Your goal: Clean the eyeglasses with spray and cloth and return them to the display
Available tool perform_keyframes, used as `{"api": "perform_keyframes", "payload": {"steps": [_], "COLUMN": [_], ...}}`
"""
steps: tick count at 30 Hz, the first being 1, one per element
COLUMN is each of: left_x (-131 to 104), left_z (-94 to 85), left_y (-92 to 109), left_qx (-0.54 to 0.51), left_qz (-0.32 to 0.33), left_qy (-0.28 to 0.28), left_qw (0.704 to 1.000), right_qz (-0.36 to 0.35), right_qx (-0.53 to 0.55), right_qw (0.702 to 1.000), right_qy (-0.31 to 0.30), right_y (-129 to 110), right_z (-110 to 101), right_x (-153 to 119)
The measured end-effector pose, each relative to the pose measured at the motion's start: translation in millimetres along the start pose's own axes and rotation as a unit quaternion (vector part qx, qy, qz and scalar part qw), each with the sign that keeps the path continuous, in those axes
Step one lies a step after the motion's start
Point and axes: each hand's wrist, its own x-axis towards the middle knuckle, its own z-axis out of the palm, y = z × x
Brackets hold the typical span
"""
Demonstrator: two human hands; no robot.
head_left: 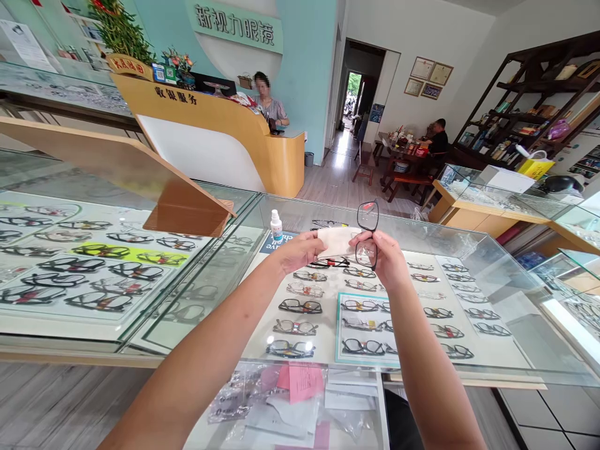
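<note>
Over the glass display counter, my right hand (390, 255) grips a pair of dark-framed eyeglasses (368, 217), turned so that one lens is above the other. My left hand (302, 251) pinches the left end of a pale cloth (338, 242). The cloth stretches across between both hands, its right end by the right fingertips; whether those fingers also hold it I cannot tell. Just beyond my left hand a small white bottle (276, 225) stands upright on the glass.
Rows of eyeglasses (300, 305) lie under the counter glass. Below, an open drawer (380, 412) holds plastic bags and papers. A slanted wooden board (117, 156) rises at left. Farther off, one person (269, 106) is behind a cashier desk (285, 162), another (439, 137) sits by a table.
</note>
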Motion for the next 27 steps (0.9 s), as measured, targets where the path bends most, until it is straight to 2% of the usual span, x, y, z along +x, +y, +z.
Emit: {"api": "perform_keyframes", "payload": {"steps": [7, 13, 27], "left_x": [6, -1, 3], "left_z": [-0.6, 9.0, 8.3], "left_y": [-4, -4, -13], "left_qx": [-0.026, 0.068, 0.086], "left_qz": [0.020, 0.077, 0.113], "left_qy": [0.038, -0.042, -0.017], "left_qw": [0.999, 0.994, 0.990], "right_qz": [-0.038, -0.051, -0.038], "right_qx": [0.034, 0.068, 0.067], "right_qw": [0.998, 0.993, 0.994], "right_qy": [0.046, 0.076, 0.077], "right_y": [1, 6, 6], "right_z": [-1, -6, -4], "right_x": [3, 7, 7]}}
